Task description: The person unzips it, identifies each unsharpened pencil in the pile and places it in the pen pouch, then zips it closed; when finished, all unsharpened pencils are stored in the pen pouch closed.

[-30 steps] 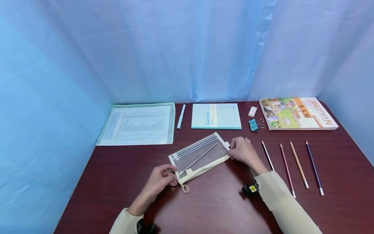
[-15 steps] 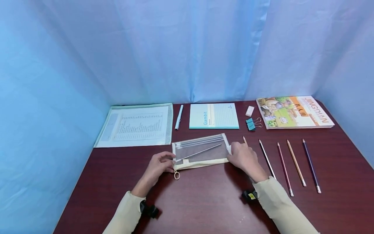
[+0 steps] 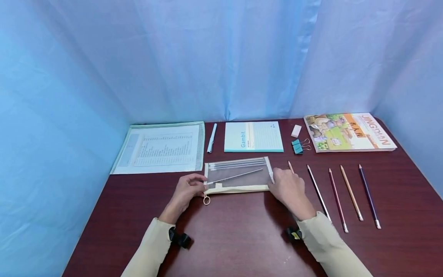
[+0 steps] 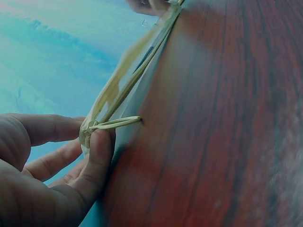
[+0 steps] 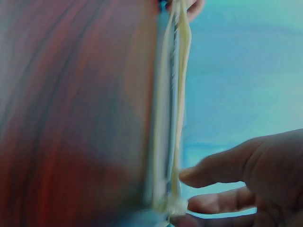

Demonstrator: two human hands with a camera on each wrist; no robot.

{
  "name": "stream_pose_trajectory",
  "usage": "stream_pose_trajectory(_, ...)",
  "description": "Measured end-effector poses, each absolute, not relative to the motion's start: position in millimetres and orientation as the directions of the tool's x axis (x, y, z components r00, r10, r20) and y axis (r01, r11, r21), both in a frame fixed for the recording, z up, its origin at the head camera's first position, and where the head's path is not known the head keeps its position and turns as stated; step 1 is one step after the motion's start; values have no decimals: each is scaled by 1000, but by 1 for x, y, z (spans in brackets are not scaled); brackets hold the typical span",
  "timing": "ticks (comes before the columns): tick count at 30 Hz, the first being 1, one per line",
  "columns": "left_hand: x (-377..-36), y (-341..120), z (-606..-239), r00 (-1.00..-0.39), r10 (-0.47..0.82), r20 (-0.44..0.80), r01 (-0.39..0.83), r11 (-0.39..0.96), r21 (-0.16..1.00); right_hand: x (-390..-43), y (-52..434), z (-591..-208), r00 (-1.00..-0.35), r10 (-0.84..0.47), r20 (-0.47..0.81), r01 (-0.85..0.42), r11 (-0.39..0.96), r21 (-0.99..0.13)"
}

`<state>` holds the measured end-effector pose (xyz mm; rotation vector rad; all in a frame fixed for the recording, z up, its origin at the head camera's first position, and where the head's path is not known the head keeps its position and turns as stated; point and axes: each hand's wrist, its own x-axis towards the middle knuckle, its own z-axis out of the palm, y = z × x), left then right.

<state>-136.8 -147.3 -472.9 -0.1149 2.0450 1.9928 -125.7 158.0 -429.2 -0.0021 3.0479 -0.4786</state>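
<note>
Cream-edged mesh pouch [image 3: 238, 176] lies flat on the table [image 3: 242, 238], left hand [image 3: 188, 188] pinching its zipper end, right hand [image 3: 287, 186] gripping the opposite end

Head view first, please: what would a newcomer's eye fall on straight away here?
Most likely the clear mesh pencil pouch at the middle of the dark red table, held at its ends by the left hand and right hand. Next, the loose pencils lying to its right, below a colourful book.
</note>
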Motion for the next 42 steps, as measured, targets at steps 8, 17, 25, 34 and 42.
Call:
stream_pose_trajectory(8, -138, -147, -473, -960, 136, -247, -243, 43, 969, -99, 96, -418, -957, -252, 141, -289, 852, -436)
stream_pose_trajectory(17, -138, -143, -474, -958, 141, -251, -248, 40, 968, -90, 38, -450, -834, -551, -32, -385, 622, -682)
stream_pose_trajectory(25, -138, -143, -474, -959, 123, -256, -255, 24, 967, -92, 21, -459, -876, -482, -29, -335, 650, -682)
stream_pose_trajectory(34, -138, -145, -473, -960, 104, -259, -259, 13, 966, -90, 18, -455, -943, -294, 156, -329, 756, -565)
stream_pose_trajectory(42, -137, -146, -475, -958, 129, -256, -261, -22, 965, -100, 24, -456, -909, -274, 314, -409, 730, -548)
